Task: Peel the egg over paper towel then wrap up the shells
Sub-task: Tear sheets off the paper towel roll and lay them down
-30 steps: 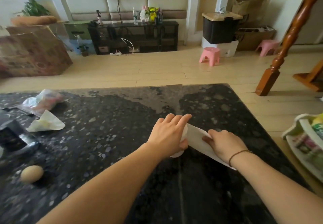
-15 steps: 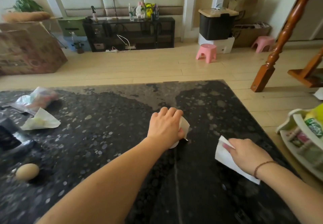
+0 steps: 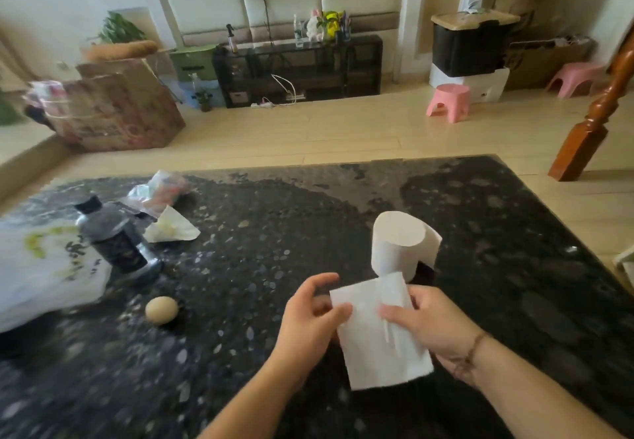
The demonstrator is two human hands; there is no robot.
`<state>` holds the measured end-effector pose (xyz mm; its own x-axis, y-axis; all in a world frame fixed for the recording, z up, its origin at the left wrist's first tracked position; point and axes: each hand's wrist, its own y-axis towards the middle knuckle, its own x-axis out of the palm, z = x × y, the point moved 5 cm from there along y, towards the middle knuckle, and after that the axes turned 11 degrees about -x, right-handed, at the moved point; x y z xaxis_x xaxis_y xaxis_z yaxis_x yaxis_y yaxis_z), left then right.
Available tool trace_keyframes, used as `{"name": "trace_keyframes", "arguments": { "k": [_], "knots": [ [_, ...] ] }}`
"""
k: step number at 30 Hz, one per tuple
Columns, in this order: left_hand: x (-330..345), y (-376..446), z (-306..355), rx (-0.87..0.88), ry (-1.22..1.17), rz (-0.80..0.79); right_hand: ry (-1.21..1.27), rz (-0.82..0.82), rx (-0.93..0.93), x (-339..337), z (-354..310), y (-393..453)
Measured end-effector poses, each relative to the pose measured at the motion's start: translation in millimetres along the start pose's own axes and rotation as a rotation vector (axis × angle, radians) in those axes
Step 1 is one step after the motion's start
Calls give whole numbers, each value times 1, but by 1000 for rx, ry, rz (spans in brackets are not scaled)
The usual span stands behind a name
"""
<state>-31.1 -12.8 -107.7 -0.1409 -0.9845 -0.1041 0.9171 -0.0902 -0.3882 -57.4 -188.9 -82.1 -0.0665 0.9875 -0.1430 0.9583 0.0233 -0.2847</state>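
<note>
A torn white sheet of paper towel (image 3: 379,339) hangs just above the black speckled table (image 3: 260,246), held between both hands. My left hand (image 3: 310,318) pinches its left edge with thumb and fingers. My right hand (image 3: 434,325) grips its right side. The white paper towel roll (image 3: 399,246) stands upright just behind the sheet, with a loose flap at its right. A pale brown egg (image 3: 161,310) lies on the table well to the left of my left hand, untouched.
A dark bottle (image 3: 115,236) stands at the left, beside a white plastic bag (image 3: 37,274). A crumpled tissue (image 3: 171,227) and a small clear packet (image 3: 159,190) lie behind the bottle. The table's right edge drops to the floor near a wooden post (image 3: 597,119).
My left hand let go of the roll and came to the torn sheet. My right hand brought the sheet in front of me. The view swung left, showing the bottle and bag.
</note>
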Motion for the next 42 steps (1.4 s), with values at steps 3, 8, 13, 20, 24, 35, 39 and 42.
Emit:
{"name": "trace_keyframes", "arguments": {
  "k": [3,8,13,20,24,35,39,42],
  "knots": [
    [-49,2,-19,23,304,149,-268,52,1,30,13,10],
    [-82,8,-17,162,670,166,-650,98,-58,50,15,14],
    [-136,4,3,496,804,381,-1002,740,-649,-7,-55,9],
    [-208,6,-8,522,1081,634,-929,286,-178,-47,-45,90],
    [-217,6,-17,556,1144,624,-922,322,-221,-49,-42,89],
    [-41,20,43,660,949,127,-856,184,-176,-61,-34,64],
    [47,33,70,558,950,-38,-812,190,-214,-73,-25,54],
    [78,46,75,577,963,32,-847,285,-199,-91,-14,48]
  ]
}}
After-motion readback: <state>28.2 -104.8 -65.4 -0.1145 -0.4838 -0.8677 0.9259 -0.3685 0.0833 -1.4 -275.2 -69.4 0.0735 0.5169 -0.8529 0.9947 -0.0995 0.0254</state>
